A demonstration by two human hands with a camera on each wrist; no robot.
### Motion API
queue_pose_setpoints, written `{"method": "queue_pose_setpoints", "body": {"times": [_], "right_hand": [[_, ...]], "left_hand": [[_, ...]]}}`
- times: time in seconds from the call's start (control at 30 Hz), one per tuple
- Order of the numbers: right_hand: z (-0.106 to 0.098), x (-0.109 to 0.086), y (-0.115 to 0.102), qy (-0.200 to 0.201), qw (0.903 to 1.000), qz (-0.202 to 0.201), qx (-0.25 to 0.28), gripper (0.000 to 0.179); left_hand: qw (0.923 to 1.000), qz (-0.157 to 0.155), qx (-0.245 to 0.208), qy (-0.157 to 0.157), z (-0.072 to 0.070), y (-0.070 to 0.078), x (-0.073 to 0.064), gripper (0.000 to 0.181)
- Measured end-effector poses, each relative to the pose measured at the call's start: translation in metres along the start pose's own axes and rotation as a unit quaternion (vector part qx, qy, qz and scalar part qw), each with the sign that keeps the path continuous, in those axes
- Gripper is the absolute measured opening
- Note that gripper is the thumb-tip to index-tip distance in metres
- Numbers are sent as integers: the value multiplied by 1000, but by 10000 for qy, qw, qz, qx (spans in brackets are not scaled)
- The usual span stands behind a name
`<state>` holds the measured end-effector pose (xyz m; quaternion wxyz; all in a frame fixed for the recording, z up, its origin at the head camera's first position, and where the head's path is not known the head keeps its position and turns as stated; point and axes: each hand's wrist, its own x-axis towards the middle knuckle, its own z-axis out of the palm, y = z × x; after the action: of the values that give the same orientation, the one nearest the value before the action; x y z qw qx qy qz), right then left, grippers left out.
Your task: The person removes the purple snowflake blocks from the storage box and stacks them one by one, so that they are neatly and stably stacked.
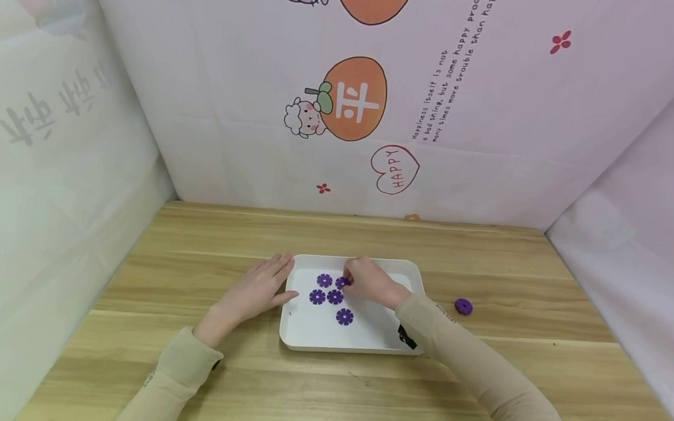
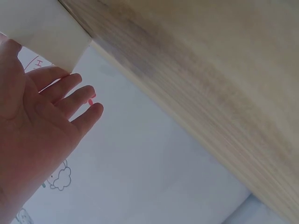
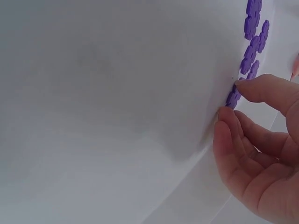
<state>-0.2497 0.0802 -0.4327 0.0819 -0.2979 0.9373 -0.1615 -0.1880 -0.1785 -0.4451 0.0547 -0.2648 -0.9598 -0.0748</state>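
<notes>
In the head view, a shallow white tray [image 1: 375, 336] stands on the wooden table. My left hand [image 1: 254, 289] holds its far left corner, thumb over the rim and the other fingers along the outside wall. In the left wrist view, that hand [image 2: 42, 107] has its index fingertip against the tray corner [image 2: 51, 37]. My right hand [image 1: 370, 282] reaches into the tray and pinches a purple notched snowflake disc [image 3: 232, 98] between thumb and index finger. Several like discs lie flat around it, among them one left of it [image 1: 324, 281] and one nearer the front [image 1: 344, 317].
Right of the tray, a purple disc [image 1: 464, 306] lies on the wooden table [image 1: 324, 399]; whether more sit under it I cannot tell. Behind the table hangs a printed white cloth [image 1: 232, 112], with pale cloths along both sides.
</notes>
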Motion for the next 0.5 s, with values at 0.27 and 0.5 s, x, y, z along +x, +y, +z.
{"method": "queue_pose_setpoints", "body": {"times": [0.27,0.5], "right_hand": [[0,0,-1,-73,9999,122,-42,20],[-1,0,1,-130,9999,86,-25,20]], "left_hand": [[10000,18,56,-31,0,1,1,72],[9999,-21,85,-60,-1,1,1,73]]}}
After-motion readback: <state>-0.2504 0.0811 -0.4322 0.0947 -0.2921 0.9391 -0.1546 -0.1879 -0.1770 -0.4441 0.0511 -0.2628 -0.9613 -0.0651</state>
